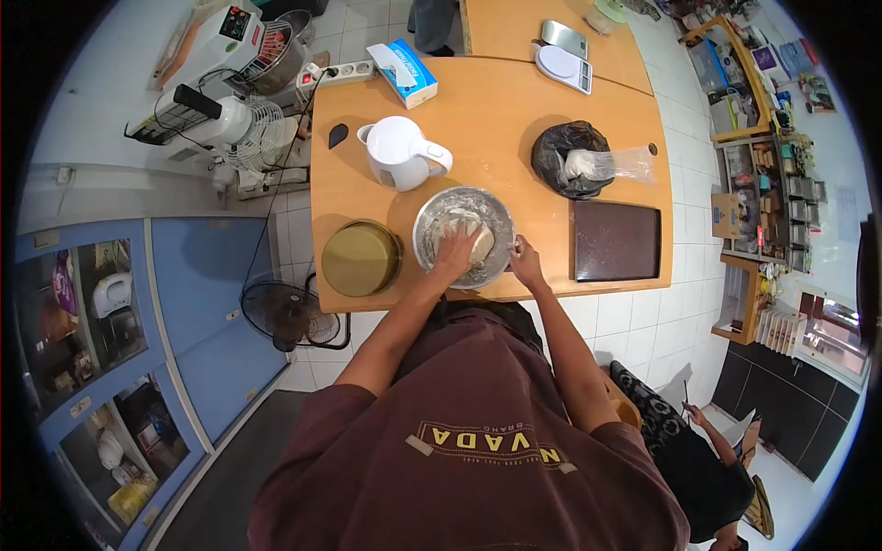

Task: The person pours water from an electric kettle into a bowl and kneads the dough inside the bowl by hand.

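Observation:
A metal bowl (503,220) with flour smeared on its inner wall stands near the table's front edge. Pale dough (480,244) lies inside it. My left hand (454,250) rests on the dough, fingers spread and their tips partly hidden in it. At the bowl's right rim, my right hand (525,263) has its fingers closed on the edge.
A round gold tin (360,258) and white kettle (395,151) stand left of the bowl; a dark tray (617,241) and black bag (562,156) lie right. Behind are scales (560,66) and a blue box (409,78). Another person (689,468) is at lower right.

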Demonstrator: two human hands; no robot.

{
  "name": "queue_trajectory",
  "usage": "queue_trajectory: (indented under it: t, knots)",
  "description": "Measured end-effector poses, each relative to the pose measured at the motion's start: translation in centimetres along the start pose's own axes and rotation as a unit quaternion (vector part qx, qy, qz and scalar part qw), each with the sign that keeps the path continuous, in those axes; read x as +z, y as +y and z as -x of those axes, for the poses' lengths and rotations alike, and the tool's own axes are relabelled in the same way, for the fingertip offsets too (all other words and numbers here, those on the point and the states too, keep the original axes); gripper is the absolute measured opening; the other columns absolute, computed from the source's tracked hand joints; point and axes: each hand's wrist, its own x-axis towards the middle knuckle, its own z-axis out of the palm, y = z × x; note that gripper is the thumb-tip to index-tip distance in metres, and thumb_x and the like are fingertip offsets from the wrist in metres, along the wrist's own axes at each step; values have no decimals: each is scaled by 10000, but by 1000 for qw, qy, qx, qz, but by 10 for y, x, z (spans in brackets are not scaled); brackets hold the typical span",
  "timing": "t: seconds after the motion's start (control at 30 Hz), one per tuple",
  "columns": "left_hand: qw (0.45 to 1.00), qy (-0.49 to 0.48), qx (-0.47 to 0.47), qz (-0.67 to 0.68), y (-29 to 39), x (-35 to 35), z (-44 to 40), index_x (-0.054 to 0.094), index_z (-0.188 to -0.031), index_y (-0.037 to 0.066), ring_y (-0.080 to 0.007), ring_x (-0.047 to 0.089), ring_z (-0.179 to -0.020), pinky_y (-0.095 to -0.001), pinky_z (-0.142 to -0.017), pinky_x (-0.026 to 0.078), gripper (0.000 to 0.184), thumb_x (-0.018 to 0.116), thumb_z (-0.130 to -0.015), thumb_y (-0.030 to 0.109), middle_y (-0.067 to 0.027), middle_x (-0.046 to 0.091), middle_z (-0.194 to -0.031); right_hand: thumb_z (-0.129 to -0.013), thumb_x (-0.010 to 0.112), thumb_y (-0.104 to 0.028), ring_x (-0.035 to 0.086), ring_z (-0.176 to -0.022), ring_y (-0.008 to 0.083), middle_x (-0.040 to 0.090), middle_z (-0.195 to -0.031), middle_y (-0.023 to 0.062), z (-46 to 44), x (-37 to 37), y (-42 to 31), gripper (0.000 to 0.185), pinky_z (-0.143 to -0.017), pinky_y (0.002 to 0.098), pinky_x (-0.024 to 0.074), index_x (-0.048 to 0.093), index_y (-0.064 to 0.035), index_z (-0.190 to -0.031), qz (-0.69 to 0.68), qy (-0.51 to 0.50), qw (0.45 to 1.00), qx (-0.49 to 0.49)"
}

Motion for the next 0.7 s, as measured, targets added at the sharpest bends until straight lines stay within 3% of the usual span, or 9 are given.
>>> queue_trajectory:
  t: [0.07, 0.1, 0.27, 0.3, 0.43, 0.57, 0.67, 0.7]
  knots:
    - [1000, 15, -15, 6, 1, 10, -3, 322, -1529, 199, -616, 367, -1299, -616, -1012, 458, 1002, 868, -694, 288, -290, 295, -1531, -987, 555, -148, 732, -776, 367, 699, -913, 252, -4, 4, 3, 278, -670, 464, 579, 550, -34, -1241, 67, 11, 997, -21]
    - [999, 23, -27, 23, 2, 11, -6, 320, -1529, 197, -617, 369, -1298, -615, -1014, 456, 1006, 868, -691, 293, -303, 290, -1528, -975, 553, -164, 703, -835, 441, 686, -918, 280, -1, 2, -2, 282, -730, 508, 552, 558, -40, -1228, 83, 20, 996, -17]
    - [984, 17, -134, 119, 17, 1, 0, 254, -1556, 179, -616, 381, -1295, -611, -1056, 417, 1028, 850, -732, 329, -392, 276, -1489, -894, 610, -168, 683, -900, 460, 685, -938, 296, -10, -7, -7, 342, -788, 506, 541, 586, -47, -1213, 134, 11, 989, -57]
    - [984, 57, -142, 92, 18, 7, -2, 207, -1562, 91, -589, 409, -1288, -578, -1077, 401, 1081, 853, -735, 349, -418, 284, -1463, -874, 620, -166, 682, -907, 459, 687, -939, 296, -14, -8, -3, 358, -799, 504, 541, 591, -48, -1210, 124, -1, 991, -52]
    - [891, 139, -290, 320, 13, 24, -5, 122, -1544, -38, -550, 430, -1287, -513, -1104, 366, 1157, 855, -738, 351, -433, 303, -1438, -814, 633, -129, 674, -942, 463, 694, -964, 293, -24, -6, 8, 392, -861, 505, 541, 583, 13, -1176, 104, -24, 993, -45]
    - [896, 216, -325, 211, 10, 45, 1, 117, -1544, -24, -533, 412, -1295, -535, -1051, 417, 1134, 842, -753, 342, -394, 341, -1422, -807, 622, -115, 674, -934, 468, 689, -967, 306, -18, -8, -4, 404, -864, 504, 543, 577, 18, -1186, 82, -36, 995, -35]
    - [926, 105, -303, 200, 26, 4, 20, 162, -1541, 2, -525, 348, -1363, -533, -1054, 430, 1103, 845, -744, 341, -368, 284, -1494, -806, 611, -103, 668, -938, 480, 681, -979, 321, -23, 1, -1, 416, -873, 511, 540, 557, 27, -1197, 84, -42, 995, -46]
    - [944, 85, -289, 133, 30, -6, 23, 183, -1537, 11, -511, 347, -1374, -529, -1054, 435, 1090, 849, -737, 338, -348, 286, -1505, -806, 608, -98, 665, -940, 486, 678, -981, 326, -24, 3, 2, 419, -877, 515, 539, 547, 33, -1200, 92, -39, 994, -54]
